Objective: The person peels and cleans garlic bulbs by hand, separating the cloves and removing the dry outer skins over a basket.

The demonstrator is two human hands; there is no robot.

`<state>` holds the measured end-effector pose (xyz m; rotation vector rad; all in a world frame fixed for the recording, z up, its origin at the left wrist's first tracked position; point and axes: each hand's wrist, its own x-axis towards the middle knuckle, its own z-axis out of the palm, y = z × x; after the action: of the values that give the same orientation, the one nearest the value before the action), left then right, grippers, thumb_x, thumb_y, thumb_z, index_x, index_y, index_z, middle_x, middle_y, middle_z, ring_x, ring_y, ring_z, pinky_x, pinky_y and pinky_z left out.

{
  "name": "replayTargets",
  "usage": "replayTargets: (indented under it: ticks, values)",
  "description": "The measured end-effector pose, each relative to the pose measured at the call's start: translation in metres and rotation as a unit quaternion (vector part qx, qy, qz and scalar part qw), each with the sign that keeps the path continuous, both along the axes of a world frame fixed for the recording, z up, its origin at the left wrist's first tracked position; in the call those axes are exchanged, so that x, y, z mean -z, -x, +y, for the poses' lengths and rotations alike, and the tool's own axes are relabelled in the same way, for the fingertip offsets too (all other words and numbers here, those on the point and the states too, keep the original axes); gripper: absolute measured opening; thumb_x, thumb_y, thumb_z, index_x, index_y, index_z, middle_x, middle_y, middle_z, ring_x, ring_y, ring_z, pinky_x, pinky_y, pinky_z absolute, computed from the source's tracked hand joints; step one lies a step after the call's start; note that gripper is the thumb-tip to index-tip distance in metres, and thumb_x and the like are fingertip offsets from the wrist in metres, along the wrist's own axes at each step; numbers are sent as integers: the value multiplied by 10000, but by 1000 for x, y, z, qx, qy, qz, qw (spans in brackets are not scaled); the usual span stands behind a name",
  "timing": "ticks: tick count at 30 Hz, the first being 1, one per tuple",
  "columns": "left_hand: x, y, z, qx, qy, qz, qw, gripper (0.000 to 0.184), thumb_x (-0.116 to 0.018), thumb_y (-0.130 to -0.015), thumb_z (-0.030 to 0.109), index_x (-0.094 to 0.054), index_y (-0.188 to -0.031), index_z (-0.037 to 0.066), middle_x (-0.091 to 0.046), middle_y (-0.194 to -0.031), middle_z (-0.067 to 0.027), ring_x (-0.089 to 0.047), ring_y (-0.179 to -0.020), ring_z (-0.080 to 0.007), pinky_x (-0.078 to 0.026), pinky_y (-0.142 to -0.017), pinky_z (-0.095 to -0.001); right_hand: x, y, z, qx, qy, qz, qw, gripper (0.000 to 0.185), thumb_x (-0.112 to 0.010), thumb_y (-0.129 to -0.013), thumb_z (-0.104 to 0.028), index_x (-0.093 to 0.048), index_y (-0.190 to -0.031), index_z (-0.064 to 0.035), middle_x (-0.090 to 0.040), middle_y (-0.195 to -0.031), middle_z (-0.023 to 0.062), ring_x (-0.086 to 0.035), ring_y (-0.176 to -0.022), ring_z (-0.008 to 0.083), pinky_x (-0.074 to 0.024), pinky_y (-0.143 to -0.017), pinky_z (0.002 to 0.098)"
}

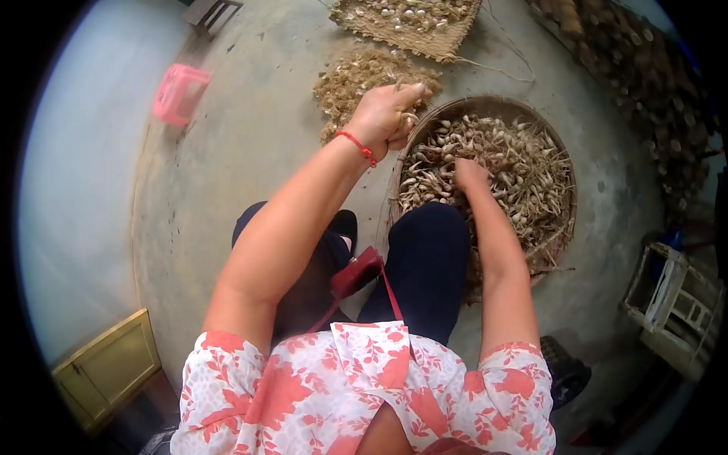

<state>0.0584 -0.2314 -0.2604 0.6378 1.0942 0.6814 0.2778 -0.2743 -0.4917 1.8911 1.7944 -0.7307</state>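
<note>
Left hand (385, 117): fingers curled, pinching a pale bulb (409, 118)
Right hand (472, 175): touches heaped bulbs (527, 171); fingertips hidden, cannot tell their spread
Bulbs: inside round basket (500, 104)

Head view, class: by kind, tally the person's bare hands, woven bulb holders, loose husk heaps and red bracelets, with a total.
Bare hands (left hand, right hand): 2
Round brown woven basket: 1
Flat tan woven mat: 1
Loose tan husk heap: 1
Thin red bracelet: 1
Total: 6

A pink plastic item (180, 94) sits left — stacked logs (637, 72) lie right.
</note>
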Motion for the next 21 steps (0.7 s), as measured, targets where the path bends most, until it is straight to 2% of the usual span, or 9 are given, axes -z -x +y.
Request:
replayTargets:
  ticks: [4,9,11,14,15,16,18,19,21]
  values:
    - [13,7,3,-37,31,-9,999,297,-561,-915,275,-554,-1111,52,-421,-523,40,-357,-409,-44,-261,-365,-227,-19,-14,6,42,79,-8,996,169,-546,-786,-69,-667,-887,-8,-642,-1003,191,-616,-931,332,-495,-739,444]
    - [19,0,0,-56,53,28,997,267,-608,-880,182,-551,-1109,57,-537,-726,15,-479,-558,-53,-440,-507,-224,-35,8,26,36,-131,100,986,172,-518,-849,-124,-644,-929,-37,-638,-1002,163,-605,-949,328,-488,-782,450]
    - [21,1,-2,-5,55,11,998,285,-613,-857,101,-545,-1131,65,-566,-869,-3,-518,-663,-59,-491,-622,-228,-20,24,30,-47,-211,172,961,161,-482,-860,-92,-622,-904,-27,-613,-1025,182,-585,-970,348,-470,-806,463]
    - [23,4,3,36,28,5,999,297,-578,-867,74,-532,-1160,66,-576,-882,-10,-510,-656,-53,-481,-638,-218,5,32,18,5,-147,156,977,178,-444,-866,-51,-611,-914,-12,-593,-1074,192,-573,-980,362,-455,-838,464]
    - [17,-1,4,24,24,37,999,259,-581,-874,96,-556,-1130,67,-570,-803,-7,-481,-592,-50,-426,-527,-193,22,21,23,-14,-121,130,984,212,-480,-870,-43,-615,-1034,-31,-613,-1055,178,-603,-950,315,-482,-812,410]
    - [21,1,5,22,25,34,999,259,-581,-874,96,-556,-1130,67,-570,-803,-7,-481,-592,-50,-426,-527,-193,19,12,20,-17,-119,128,984,212,-480,-870,-43,-615,-1034,-31,-613,-1055,178,-603,-950,315,-482,-812,410]
    - [33,2,10,64,33,40,997,204,-598,-873,129,-588,-1069,74,-545,-701,-2,-431,-517,-49,-319,-424,-182,6,-7,18,271,-107,401,869,279,-524,-873,-29,-592,-1143,-54,-633,-1016,150,-627,-885,247,-502,-737,354]
    - [36,-5,8,42,40,70,996,163,-629,-860,166,-605,-998,82,-504,-622,8,-390,-471,-46,-236,-381,-193,-5,-19,23,334,-50,481,809,318,-557,-876,-34,-567,-1194,-47,-637,-991,122,-602,-739,150,-485,-608,288]
    - [53,-17,5,63,31,93,993,241,-705,-800,226,-595,-958,81,-540,-718,2,-431,-527,-49,-281,-407,-184,-70,-23,17,405,-47,581,704,254,-546,-899,-72,-565,-1141,4,-623,-850,56,-485,-551,60,-395,-466,214]
